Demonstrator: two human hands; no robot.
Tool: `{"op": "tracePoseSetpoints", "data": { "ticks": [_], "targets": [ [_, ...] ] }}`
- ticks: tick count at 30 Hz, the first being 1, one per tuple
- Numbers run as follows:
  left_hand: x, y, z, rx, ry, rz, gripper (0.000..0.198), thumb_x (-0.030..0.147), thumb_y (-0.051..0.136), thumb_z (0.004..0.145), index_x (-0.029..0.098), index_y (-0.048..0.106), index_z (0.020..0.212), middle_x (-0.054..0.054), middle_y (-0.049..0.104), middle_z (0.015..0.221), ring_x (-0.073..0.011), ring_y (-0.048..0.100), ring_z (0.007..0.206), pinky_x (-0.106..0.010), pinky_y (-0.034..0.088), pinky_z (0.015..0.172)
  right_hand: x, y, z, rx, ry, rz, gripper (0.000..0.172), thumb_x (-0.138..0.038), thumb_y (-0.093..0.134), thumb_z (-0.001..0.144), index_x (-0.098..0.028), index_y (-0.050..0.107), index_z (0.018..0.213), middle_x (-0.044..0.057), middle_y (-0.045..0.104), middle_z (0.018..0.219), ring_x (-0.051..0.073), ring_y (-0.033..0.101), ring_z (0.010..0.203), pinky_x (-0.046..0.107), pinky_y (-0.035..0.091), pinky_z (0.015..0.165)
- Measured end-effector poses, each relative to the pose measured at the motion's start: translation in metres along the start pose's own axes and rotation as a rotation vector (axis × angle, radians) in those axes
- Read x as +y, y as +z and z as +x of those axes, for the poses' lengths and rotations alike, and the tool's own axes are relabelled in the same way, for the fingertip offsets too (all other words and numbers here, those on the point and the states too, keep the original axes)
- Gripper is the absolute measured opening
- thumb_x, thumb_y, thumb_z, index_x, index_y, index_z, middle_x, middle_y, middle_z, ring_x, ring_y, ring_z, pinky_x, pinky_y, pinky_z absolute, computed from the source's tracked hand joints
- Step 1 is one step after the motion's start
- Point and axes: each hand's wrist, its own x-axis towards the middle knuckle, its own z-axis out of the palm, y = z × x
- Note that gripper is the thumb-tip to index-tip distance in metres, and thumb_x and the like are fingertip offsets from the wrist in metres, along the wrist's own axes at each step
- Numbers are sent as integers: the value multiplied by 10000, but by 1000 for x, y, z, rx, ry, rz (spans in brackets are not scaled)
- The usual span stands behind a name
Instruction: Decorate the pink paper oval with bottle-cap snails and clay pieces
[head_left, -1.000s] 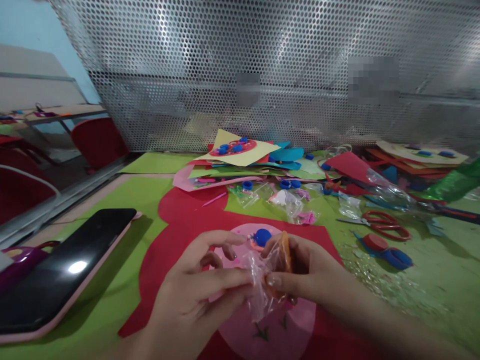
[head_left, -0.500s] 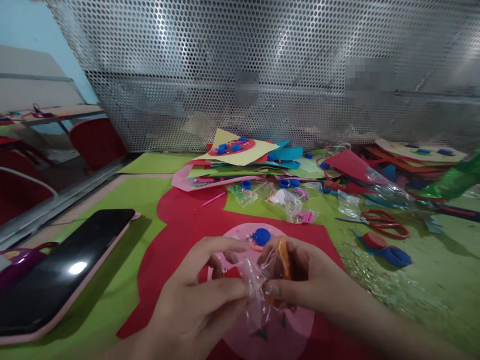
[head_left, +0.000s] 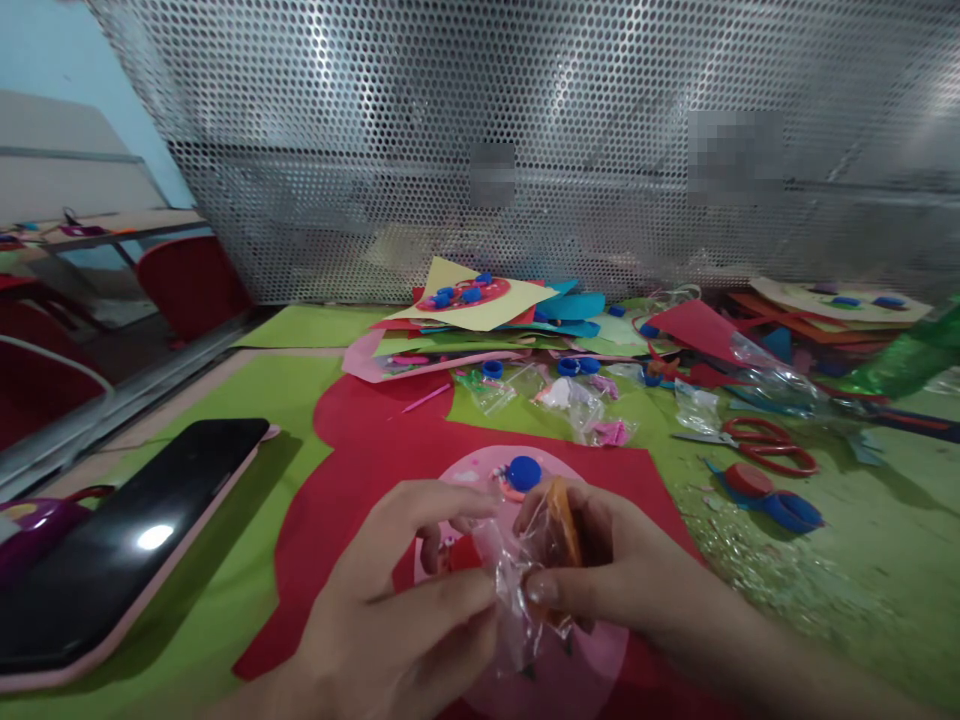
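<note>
Over the red paper cut-out (head_left: 352, 500), both my hands work on a small clear plastic bag (head_left: 514, 595) with a soft-looking orange piece (head_left: 564, 525) in or against it. My left hand (head_left: 409, 590) pinches the bag's loose side between thumb and fingers. My right hand (head_left: 600, 560) is closed around the orange piece, with its thumb pressing on the plastic. Beneath them lies a pink paper oval (head_left: 592, 650), partly covered by my hands. On the oval's far part sit a blue round cap (head_left: 524, 473) and small beads.
A phone (head_left: 142, 530) lies at left. Right are red-handled scissors (head_left: 772, 445), blue and red caps (head_left: 795, 511) and scattered glitter (head_left: 795, 590). Small plastic bags (head_left: 574, 405), stacked paper (head_left: 480, 310) and a green bottle (head_left: 911, 355) stand farther back, before a perforated metal panel (head_left: 525, 100).
Both hands keep their hold. The plastic has shifted slightly between them, and the left fingers have moved a little lower.
</note>
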Motion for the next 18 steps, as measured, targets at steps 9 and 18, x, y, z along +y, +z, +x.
{"op": "tracePoseSetpoints", "data": {
  "ticks": [9, 18],
  "targets": [
    [2, -4, 7, 126, -169, -109, 238, 82, 583, 745, 285, 683, 819, 11, 552, 1071, -110, 579, 875, -153, 513, 701, -4, -1, -5, 63, -61, -13, 353, -161, 809, 499, -175, 533, 717, -74, 538, 569, 37, 478, 469, 153, 397, 455],
    [-3, 4, 18, 157, -646, -586, 298, 116, 615, 713, 374, 720, 817, 58, 686, 815, -71, 654, 741, -53, 495, 624, -11, -25, 9, 285, -156, -1, 319, -280, 788, 586, -180, 509, 705, -69, 491, 565, 27, 398, 456, 148, 302, 410]
  ]
}}
